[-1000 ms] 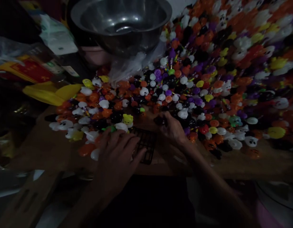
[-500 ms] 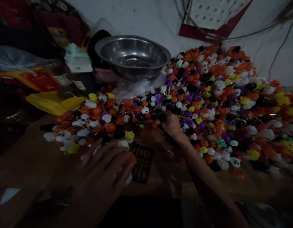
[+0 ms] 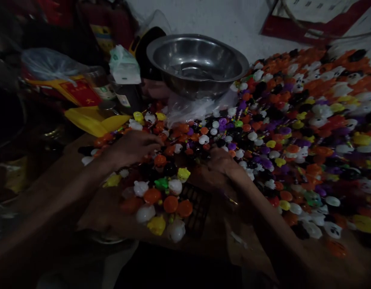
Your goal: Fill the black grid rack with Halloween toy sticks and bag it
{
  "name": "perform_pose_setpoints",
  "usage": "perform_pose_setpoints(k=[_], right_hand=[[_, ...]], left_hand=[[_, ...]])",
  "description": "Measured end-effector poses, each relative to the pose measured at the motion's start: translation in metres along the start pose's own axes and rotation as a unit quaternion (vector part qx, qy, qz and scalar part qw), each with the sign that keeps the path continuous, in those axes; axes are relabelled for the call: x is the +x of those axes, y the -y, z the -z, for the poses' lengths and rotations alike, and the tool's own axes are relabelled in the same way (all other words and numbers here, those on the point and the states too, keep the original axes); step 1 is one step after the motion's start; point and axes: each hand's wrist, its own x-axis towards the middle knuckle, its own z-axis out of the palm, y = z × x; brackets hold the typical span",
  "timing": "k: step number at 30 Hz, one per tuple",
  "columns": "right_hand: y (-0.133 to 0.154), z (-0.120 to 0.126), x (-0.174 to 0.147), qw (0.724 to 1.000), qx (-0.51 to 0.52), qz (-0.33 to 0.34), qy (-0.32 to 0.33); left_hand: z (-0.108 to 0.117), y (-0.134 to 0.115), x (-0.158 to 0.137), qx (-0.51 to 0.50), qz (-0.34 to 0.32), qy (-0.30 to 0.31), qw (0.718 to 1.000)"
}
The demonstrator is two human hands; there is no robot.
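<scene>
My left hand [image 3: 134, 148] is over the left part of a pile of small plastic Halloween figures [image 3: 160, 161]. Its fingers are bent and slightly apart among the pieces, with nothing visibly gripped. My right hand [image 3: 221, 161] rests at the near edge of the pile, fingers curled closed; whatever they hold is hidden in shadow. Between my forearms lies a loose cluster of orange, white, yellow and green figures [image 3: 153, 196]. It partly covers a dark slotted tray [image 3: 199, 208]. A thin patterned stick [image 3: 230, 198] lies near my right wrist.
A steel basin [image 3: 197, 86] stands behind the pile on clear plastic wrapping [image 3: 189, 110]. The heap of figures [image 3: 311, 132] spreads right along the wall. Yellow sheeting [image 3: 95, 120], a dark jar [image 3: 126, 98] and a bagged box [image 3: 125, 66] sit back left. The wooden table's front edge is near me.
My left hand has moved forward from the near cluster to the far-left pile, uncovering the cluster. My right hand stays at the pile's edge. The view has shifted left.
</scene>
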Motion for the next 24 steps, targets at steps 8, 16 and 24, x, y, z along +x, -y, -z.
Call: perform_pose_setpoints(k=[8,16,24], right_hand=[[0.01,-0.035,0.011,0.999,0.02,0.044,0.009],[-0.002,-0.056,0.014,0.994,0.028,0.096,-0.05],[0.011,-0.071,0.003,0.981,0.058,0.126,-0.135]], left_hand=[[-0.038,-0.005,0.08,0.085,-0.046,0.12,0.988],[-0.024,-0.002,0.089,-0.033,0.001,0.217,0.976],[0.005,0.002,0.066,-0.311,0.028,0.066,0.948]])
